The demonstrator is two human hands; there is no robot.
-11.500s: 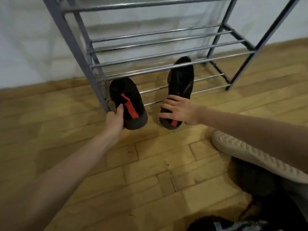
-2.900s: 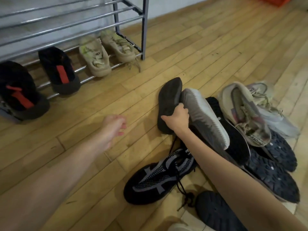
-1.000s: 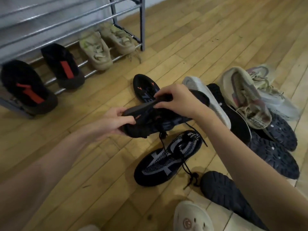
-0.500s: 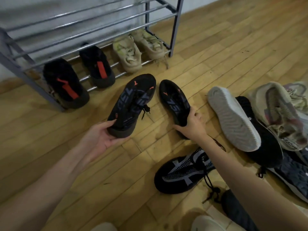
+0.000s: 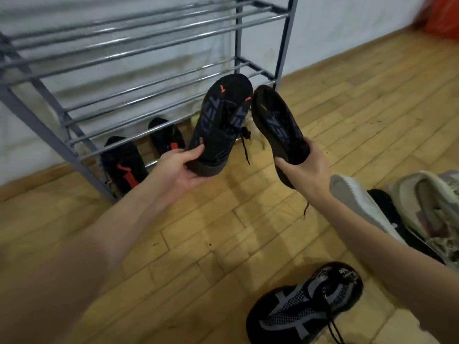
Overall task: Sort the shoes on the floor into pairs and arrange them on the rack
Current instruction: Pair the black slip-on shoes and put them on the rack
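Before a grey metal-barred rack (image 5: 154,58), the left hand (image 5: 177,170) cups the heel of a black knit sneaker (image 5: 221,120), toe raised, while the right hand (image 5: 304,167) clasps its matching shoe (image 5: 275,122) above the wooden floor (image 5: 223,244).

1. At centre frame, the left hand (image 5: 177,171) cups the heel of a black shoe (image 5: 221,122), toe pointing up.
2. Just to its right, the right hand (image 5: 304,170) grips the matching black shoe (image 5: 278,125), tilted.
3. Behind them, upper left, stands a grey metal rack (image 5: 139,58); two black shoes with red stripes (image 5: 124,162) sit on its bottom shelf.
4. A black-and-grey knit shoe (image 5: 305,304) lies on the wooden floor (image 5: 223,244), lower right.
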